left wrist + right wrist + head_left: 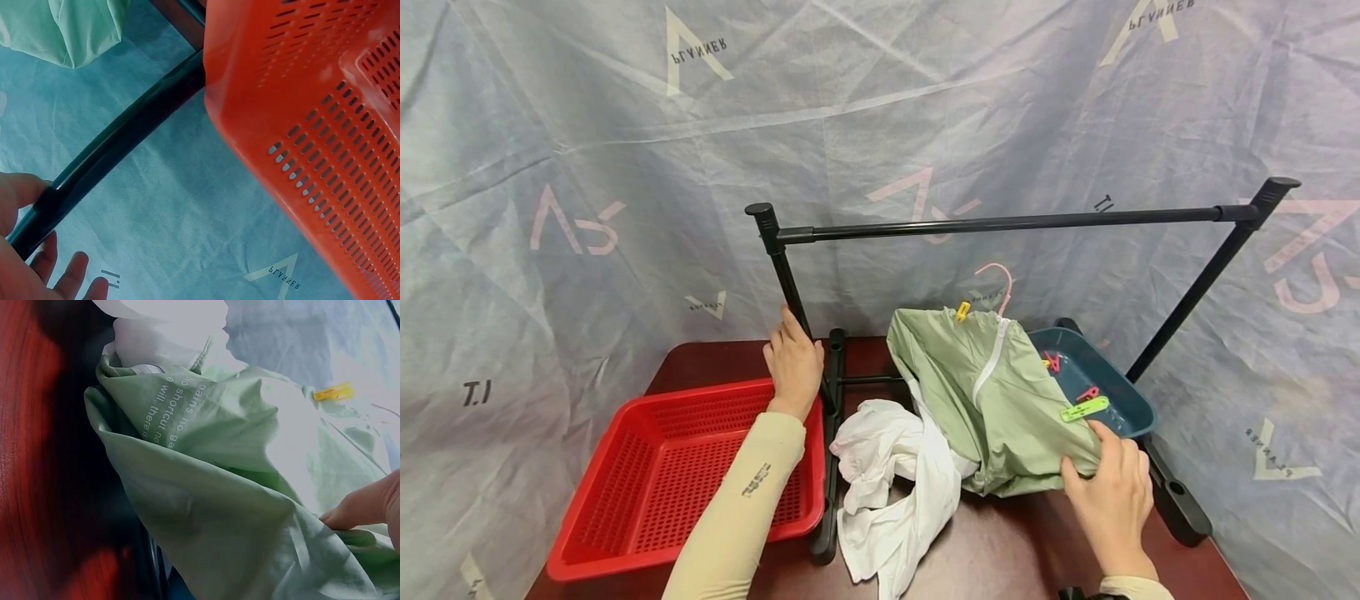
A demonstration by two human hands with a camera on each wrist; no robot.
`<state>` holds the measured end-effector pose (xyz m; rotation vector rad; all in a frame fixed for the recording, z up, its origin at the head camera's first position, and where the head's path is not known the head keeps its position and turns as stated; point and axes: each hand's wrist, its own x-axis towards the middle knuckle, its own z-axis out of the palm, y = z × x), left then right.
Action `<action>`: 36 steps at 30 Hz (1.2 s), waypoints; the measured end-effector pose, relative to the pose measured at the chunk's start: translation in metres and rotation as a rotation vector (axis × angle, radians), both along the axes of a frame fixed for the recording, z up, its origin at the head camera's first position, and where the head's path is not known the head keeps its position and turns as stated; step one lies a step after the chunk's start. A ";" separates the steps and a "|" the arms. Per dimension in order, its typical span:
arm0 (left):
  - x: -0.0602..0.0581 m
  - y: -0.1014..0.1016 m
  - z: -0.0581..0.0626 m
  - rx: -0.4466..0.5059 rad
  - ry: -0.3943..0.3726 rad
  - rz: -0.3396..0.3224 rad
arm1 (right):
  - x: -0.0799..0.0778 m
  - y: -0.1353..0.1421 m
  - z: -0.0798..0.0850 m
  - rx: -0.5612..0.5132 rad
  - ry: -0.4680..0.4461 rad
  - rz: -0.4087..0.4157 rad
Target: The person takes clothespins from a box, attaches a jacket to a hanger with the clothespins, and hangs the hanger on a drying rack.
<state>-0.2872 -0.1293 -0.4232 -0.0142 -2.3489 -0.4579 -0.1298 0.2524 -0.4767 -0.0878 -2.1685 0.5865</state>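
Observation:
My left hand [795, 367] grips the left upright post [787, 279] of a black clothes rack; the left wrist view shows the thumb on one side of the post [125, 134] and fingers beyond it. With my right hand [1112, 492] I pinch the lower right edge of a light green garment [955, 367] with a white zip. A pink hanger [1006, 287] sticks up out of its top. A yellow clothespin [962, 312] is on the top edge, and a lime green clothespin [1085, 408] sits by the right edge. White printed lettering [175, 412] shows on the fabric.
A red perforated basket [625, 404] stands left of the rack. Crumpled white cloth [902, 500] lies on the dark red table [1000, 550]. Behind the garment is a blue tray [1138, 408] with pink clothespins [1087, 392]. The rack's crossbar [1000, 224] spans above.

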 end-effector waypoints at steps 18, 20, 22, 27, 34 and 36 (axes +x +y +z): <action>-0.001 -0.001 -0.004 0.025 0.018 -0.005 | 0.009 0.004 0.018 0.016 0.107 0.017; 0.000 -0.001 -0.003 0.018 0.009 0.001 | 0.010 0.004 0.020 0.017 0.118 0.014; 0.000 -0.001 -0.002 0.014 0.003 0.004 | 0.011 0.004 0.021 0.018 0.119 0.010; 0.000 -0.001 -0.003 -0.001 0.012 0.020 | 0.009 0.005 0.025 0.029 0.142 0.010; 0.000 -0.002 -0.004 -0.015 0.031 0.023 | 0.007 0.006 0.031 0.030 0.182 0.009; 0.000 -0.002 -0.004 -0.020 0.033 0.027 | 0.006 0.007 0.034 0.035 0.201 0.016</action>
